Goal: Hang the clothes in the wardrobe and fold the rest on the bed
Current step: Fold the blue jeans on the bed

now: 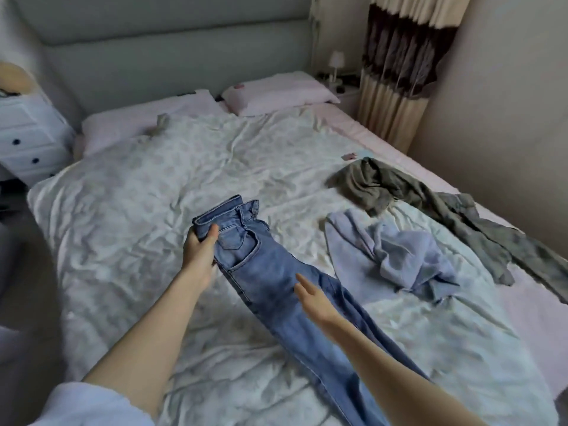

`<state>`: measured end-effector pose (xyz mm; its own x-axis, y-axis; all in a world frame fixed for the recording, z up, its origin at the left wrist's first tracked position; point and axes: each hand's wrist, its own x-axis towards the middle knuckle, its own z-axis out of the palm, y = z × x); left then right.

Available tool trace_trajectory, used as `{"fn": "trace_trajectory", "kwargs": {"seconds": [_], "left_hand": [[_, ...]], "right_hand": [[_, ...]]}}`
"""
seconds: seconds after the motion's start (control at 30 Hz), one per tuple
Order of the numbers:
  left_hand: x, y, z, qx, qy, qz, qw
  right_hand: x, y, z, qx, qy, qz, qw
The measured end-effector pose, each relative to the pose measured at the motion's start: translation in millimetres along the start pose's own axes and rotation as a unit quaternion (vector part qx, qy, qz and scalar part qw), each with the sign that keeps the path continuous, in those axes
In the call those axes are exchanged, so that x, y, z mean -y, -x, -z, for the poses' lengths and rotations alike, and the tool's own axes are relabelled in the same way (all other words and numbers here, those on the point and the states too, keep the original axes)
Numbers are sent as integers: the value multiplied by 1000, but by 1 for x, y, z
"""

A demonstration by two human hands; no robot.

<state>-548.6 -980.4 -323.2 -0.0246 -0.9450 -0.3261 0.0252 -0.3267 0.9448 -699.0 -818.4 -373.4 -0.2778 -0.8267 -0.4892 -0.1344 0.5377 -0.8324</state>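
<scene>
— Jeans (270, 272)?
— On the bed (123, 210); left hand (199, 250) fingers clamped on the waistband, right hand (310, 295) open above the leg.
— Nearby?
— Lilac shirt (396, 253) and grey garment (430, 198) lie right, apart.

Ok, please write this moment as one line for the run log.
left hand: grips jeans waistband | right hand: open, flat by jeans leg | unfolded: lilac garment, grey garment

The bed (129, 210) carries blue jeans (276, 278), a lilac garment (399, 256), a grey-green garment (399, 189) and two pillows (276, 92).
</scene>
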Motion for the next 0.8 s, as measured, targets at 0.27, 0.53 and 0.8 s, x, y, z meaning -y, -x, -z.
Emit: {"fn": "trace_trajectory", "kwargs": {"seconds": [0.27,0.53,0.8], "left_hand": [[53,-93,-24,-20,-179,-27,983],[192,-96,-32,197,-689,-215,663],[251,-140,-32,113,-744,-99,651]], "right_hand": [[-25,-108,-11,-5,365,130,922],[-101,-179,-22,52,546,103,830],[-144,-194,-13,64,582,81,807]]}}
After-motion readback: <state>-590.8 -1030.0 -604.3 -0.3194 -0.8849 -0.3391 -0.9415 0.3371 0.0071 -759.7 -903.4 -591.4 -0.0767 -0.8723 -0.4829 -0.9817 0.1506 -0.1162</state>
